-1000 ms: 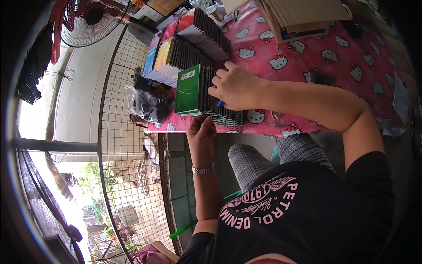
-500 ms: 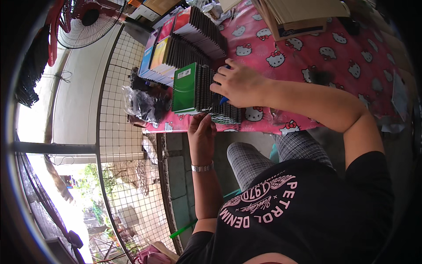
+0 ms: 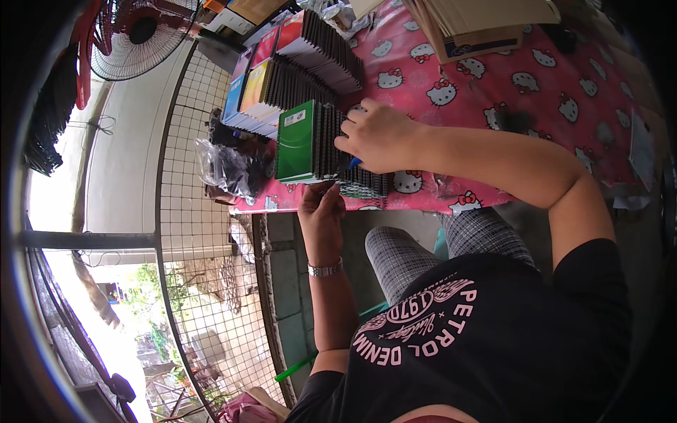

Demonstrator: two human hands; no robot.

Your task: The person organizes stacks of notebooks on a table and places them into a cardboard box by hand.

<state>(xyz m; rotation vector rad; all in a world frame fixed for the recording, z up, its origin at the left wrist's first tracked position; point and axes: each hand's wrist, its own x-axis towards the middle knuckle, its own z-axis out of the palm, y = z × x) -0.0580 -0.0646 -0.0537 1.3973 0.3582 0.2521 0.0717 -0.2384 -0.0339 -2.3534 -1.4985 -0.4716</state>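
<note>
A row of spiral notebooks stands packed together near the table edge, with a green-covered notebook (image 3: pixel 295 141) at its left end. My left hand (image 3: pixel 322 206), with a metal watch on its wrist, is at the row's near edge, thumb and fingers pinched at the lower edge of a notebook; its fingertips are partly hidden. Over the right part of the row, my right hand (image 3: pixel 377 134) is closed around a slim blue thing that looks like a pen (image 3: pixel 355 162), one end poking out below the fingers. Those fingers rest near the black spiral bindings.
Behind stand more notebook stacks, yellow (image 3: pixel 257 86) and red (image 3: pixel 290 32). A clear plastic bag (image 3: pixel 226 169) lies left of the row. Cardboard (image 3: pixel 486 32) sits at the far side of the pink patterned table cover (image 3: pixel 451 113). A wire mesh (image 3: pixel 204 282) and a fan (image 3: pixel 143 32) are at left.
My right hand has shifted slightly left along the bindings, and less of the blue pen shows. My left hand stays almost in place at the notebooks' near edge.
</note>
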